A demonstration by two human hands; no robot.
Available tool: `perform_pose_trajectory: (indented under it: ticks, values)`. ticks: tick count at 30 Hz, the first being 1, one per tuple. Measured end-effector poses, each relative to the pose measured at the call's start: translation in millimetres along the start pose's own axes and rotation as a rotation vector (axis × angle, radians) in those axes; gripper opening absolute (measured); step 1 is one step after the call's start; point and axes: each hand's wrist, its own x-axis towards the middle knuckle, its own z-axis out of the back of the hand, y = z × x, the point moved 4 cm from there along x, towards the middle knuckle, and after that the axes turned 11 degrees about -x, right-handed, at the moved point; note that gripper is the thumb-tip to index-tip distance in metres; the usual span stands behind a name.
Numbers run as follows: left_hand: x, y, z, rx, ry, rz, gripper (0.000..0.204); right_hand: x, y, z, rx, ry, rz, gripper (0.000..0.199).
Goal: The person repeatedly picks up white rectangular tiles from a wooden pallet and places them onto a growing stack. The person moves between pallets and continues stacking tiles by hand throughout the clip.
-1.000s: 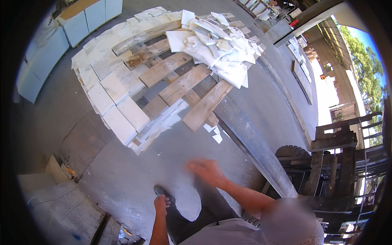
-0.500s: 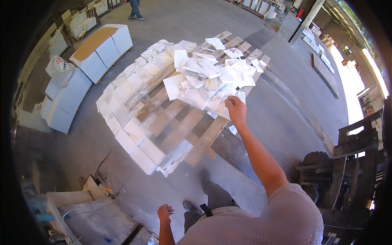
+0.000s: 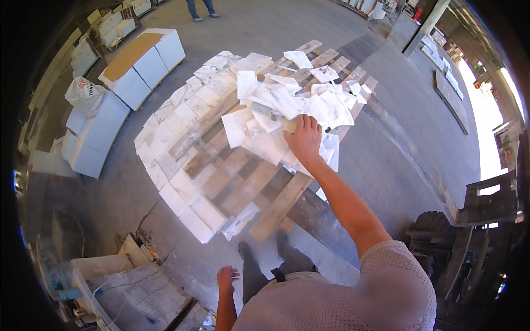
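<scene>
Broken white marble slabs (image 3: 265,138), grey-veined and jumbled, lie heaped on a wooden pallet (image 3: 254,176). Over the heap's near side reaches my right hand (image 3: 305,139), its thumb apart from the bent fingers. The fingertips rest at the broken pieces; whether they touch one is unclear, and no piece is seen held. Low beside my body hangs my left hand (image 3: 226,277), with loosely spread fingers and nothing in them. Flat white tiles (image 3: 182,187) line the pallet's left side in stacked rows.
White blocks (image 3: 141,66) stand at the left, with a white sack (image 3: 85,96) on nearer ones. A worktable (image 3: 138,292) is at lower left. Dark machinery with a tyre (image 3: 430,226) stands at right. Someone's legs (image 3: 201,8) show far off.
My right hand has moved left and forward from the heap's right edge onto the broken marble, its pinched fingers opening. My feet have come closer to the pallet.
</scene>
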Motion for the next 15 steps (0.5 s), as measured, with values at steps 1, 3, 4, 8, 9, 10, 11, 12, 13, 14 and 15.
perform_pose_trajectory:
  ticks: [1, 3, 4, 8, 9, 10, 11, 12, 13, 14, 15]
  values:
    - [2.5, -6.5, -1.4, 0.016, 0.032, -0.014, 0.028, 0.1, -4.3, 0.6, -0.017, -0.017, 0.024, 0.048]
    - [10.1, -22.7, -3.9, 0.058, 0.096, -0.032, 0.028, -1.1, -11.3, 7.6, 0.046, -0.063, 0.14, 0.034]
    - [13.5, -30.4, -3.6, 0.082, 0.107, -0.04, 0.028, -2.3, -14.0, 12.5, 0.07, -0.062, 0.19, 0.028]
    - [30.7, -60.4, -0.5, 0.129, 0.161, -0.065, 0.027, -16.0, -15.1, 48.3, 0.064, -0.238, 0.123, 0.017]
    - [32.8, -63.8, 2.0, 0.126, 0.168, -0.063, 0.027, -25.5, -17.8, 53.8, 0.222, -0.112, -0.07, 0.018]
    - [34.6, -66.3, 2.9, 0.136, 0.194, -0.068, 0.027, -41.5, -17.7, 59.8, 0.387, 0.015, -0.265, 0.021]
    - [36.7, -68.3, 3.7, 0.142, 0.215, -0.072, 0.027, -60.8, -11.4, 64.8, 0.585, 0.124, -0.428, 0.023]
    - [39.1, -70.1, 4.3, 0.146, 0.236, -0.079, 0.027, -81.3, -2.8, 70.6, 0.805, 0.237, -0.559, 0.026]
    - [41.5, -69.5, 4.2, 0.143, 0.245, -0.053, 0.027, -105.0, 8.6, 75.7, 1.033, 0.35, -0.718, 0.029]
    - [44.0, -67.4, 3.3, 0.142, 0.255, -0.025, 0.027, -130.3, 26.0, 86.9, 1.161, 0.482, -0.672, 0.028]
    - [46.2, -64.5, 2.6, 0.144, 0.267, 0.009, 0.027, -160.3, 41.0, 100.8, 1.294, 0.64, -0.697, 0.028]
